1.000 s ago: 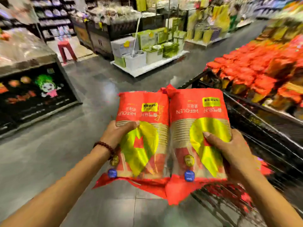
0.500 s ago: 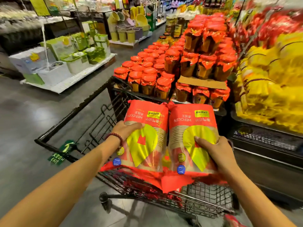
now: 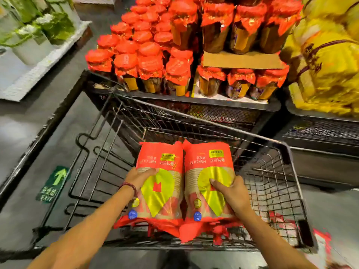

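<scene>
Head view: two red packs side by side and touching, held over the cart (image 3: pixel 272 187) basket, printed faces up, text upside down to the wearer. Left hand (image 3: pixel 138 177) grips the left pack (image 3: pixel 161 183) on its outer left edge, thumb curled over the front, beaded band at the wrist; right hand (image 3: pixel 232 193) grips the right pack (image 3: pixel 208 167) on its outer right edge, thumb across the yellow patch. Beyond the cart: red-capped jars (image 3: pixel 151 63) on a stand, yellow bags (image 3: pixel 326 61) to the right.
</scene>
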A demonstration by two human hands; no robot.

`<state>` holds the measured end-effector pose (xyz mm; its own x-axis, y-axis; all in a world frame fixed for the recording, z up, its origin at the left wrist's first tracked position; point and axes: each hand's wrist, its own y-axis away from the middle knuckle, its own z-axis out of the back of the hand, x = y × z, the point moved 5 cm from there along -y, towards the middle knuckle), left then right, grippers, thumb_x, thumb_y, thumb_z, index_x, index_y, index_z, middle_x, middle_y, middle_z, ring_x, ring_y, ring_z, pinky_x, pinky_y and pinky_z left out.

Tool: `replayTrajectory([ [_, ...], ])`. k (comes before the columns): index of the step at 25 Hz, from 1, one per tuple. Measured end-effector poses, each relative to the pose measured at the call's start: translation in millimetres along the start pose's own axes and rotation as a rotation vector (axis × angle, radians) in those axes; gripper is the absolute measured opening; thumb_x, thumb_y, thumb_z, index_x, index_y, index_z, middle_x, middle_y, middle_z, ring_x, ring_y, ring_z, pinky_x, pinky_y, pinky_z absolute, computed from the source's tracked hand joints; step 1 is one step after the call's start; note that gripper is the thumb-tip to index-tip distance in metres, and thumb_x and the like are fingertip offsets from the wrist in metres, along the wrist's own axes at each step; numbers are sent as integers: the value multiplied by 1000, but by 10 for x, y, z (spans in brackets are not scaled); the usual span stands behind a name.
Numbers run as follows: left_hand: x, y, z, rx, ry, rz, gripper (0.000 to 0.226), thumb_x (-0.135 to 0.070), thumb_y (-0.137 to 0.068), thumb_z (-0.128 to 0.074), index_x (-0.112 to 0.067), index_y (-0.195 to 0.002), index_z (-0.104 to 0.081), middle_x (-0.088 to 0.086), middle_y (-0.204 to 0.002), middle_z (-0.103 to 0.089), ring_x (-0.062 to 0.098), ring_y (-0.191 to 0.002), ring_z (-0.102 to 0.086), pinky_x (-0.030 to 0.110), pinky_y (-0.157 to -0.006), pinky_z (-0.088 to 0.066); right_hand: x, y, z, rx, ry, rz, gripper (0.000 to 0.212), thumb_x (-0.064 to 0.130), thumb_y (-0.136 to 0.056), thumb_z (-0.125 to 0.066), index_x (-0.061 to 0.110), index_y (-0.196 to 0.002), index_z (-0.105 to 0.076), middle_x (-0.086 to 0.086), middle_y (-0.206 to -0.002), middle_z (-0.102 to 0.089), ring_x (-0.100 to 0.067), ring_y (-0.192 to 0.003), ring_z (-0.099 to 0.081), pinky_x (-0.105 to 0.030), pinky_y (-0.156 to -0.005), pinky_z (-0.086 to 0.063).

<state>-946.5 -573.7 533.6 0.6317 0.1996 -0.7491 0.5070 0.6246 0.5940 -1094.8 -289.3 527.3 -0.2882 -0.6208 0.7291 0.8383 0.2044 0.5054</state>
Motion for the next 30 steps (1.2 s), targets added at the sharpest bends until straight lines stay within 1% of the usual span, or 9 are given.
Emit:
replayTrajectory([
  [1,111,-132,11,4,-22,37,42,-42,-39,-79,-24,-75,-66,-5,-68,-68,15,-70,-63,25,-68,-51,-54,-48,-132,12,-2,-36,66,45,-70,-84,8,-113,-49,-5,-107,-64,-29,-101,-65,-38,-86,-51],
  [4,449,-343,27,10,-85,89,39,-36,-51,-83,-21,-82,-64,-7,-70,-65,14,-69,-62,18,-58,-48,-291,-67,-460,48,27,-153,67,46,-69,-84,8,-112,-49,-4,-103,-64,-29,-98,-66,-37,-82,-51],
  [9,835,-632,43,61,-152,140,41,-42,-46,-80,-23,-79,-68,-12,-68,-71,19,-75,-67,29,-72,-51,-358,-52,-606,49,36,-210,56,35,-74,-84,14,-106,-43,-4,-99,-60,-23,-85,-60,-29,-73,-44],
  [14,1215,-895,81,58,-176,174,93,-72,-33,-81,-15,-105,-67,1,-93,-75,22,-92,-70,39,-89,-54,-241,73,-634,55,67,-214,48,31,-79,-80,15,-103,-42,4,-85,-59,-5,-64,-52,-10,-48,-38],
  [18,834,-608,83,96,-384,185,79,-63,-60,-75,-11,-117,-56,2,-103,-60,21,-92,-61,28,-83,-45,-206,132,-662,59,194,-292,53,46,-78,-77,13,-104,-44,-11,-109,-65,-25,-87,-59,-28,-70,-44],
  [21,657,-545,65,183,-805,166,89,-80,-61,-57,-13,-120,-57,6,-110,-62,26,-103,-63,31,-89,-49,-148,92,-680,175,588,-301,91,74,-75,-59,6,-133,-42,-15,-135,-50,-32,-125,-52,-39,-98,-46],
  [24,-146,-489,-93,175,-1438,-133,71,-67,-76,-58,-16,-124,-58,5,-122,-63,24,-112,-61,35,-91,-51,275,-79,-476,122,870,-63,97,72,-77,-59,10,-146,-33,-14,-141,-45,-31,-132,-43,-44,-105,-44],
  [27,-1506,-235,-442,-70,-1491,-749,92,-69,-80,-48,-11,-148,-25,11,-151,-36,28,-140,-35,45,-112,-31,1149,-175,104,-255,974,425,82,56,-79,-67,5,-140,-48,-19,-146,-47,-37,-136,-43,-53,-106,-42],
  [30,-2506,345,-772,-230,-1425,-1164,106,-78,-76,-40,-18,-153,1,4,-163,-3,26,-150,-2,52,-118,-6,1832,8,787,-568,1011,613,83,55,-81,-65,7,-146,-45,-20,-154,-38,-40,-143,-35,-58,-111,-30],
])
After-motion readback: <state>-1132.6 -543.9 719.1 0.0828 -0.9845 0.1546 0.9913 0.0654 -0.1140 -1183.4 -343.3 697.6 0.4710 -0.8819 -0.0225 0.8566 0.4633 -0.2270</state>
